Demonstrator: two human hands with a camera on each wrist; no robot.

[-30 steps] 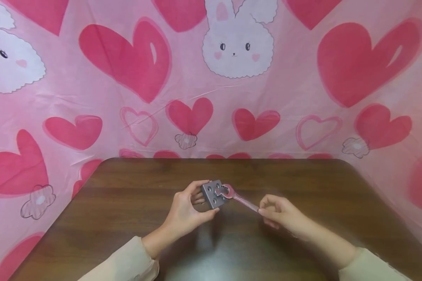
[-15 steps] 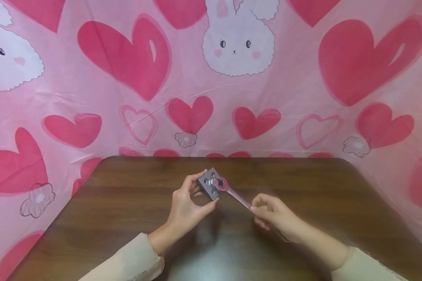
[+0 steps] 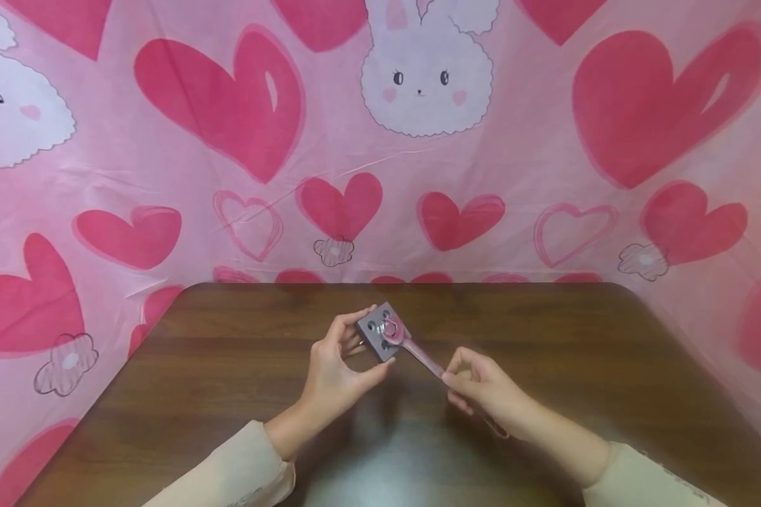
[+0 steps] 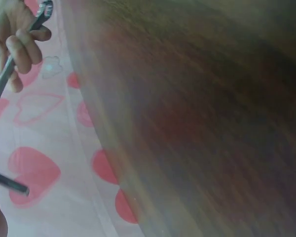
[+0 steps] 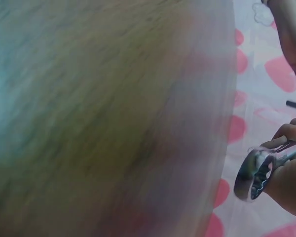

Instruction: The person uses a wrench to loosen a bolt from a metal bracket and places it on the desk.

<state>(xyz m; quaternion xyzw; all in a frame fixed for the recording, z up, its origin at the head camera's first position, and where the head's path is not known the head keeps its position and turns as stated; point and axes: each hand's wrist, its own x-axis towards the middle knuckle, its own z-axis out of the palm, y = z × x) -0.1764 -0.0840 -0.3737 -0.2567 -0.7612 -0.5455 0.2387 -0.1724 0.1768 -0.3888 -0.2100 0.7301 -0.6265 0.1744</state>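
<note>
In the head view my left hand [image 3: 334,373] grips a small grey metal block [image 3: 370,341] by its edges, thumb below and fingers above. Several round holes show in its tilted face. A bolt [image 4: 12,183] sticks out behind the block in the left wrist view. My right hand [image 3: 482,387] pinches the shaft of a wrench [image 3: 421,355]. The wrench's far end lies over the middle of the block's face, covering the fastener there; how closely it fits I cannot tell. Its ring end [image 5: 256,175] pokes out behind my right hand in the right wrist view.
Beneath both hands lies a dark wooden table [image 3: 228,331] with rounded far corners. A pink cloth [image 3: 520,162] printed with hearts and rabbits hangs behind and at the sides.
The block has risen slightly and tilted more in my left hand. My right hand has shifted left, bringing the wrench's end onto the block's middle and swinging its shaft steeper.
</note>
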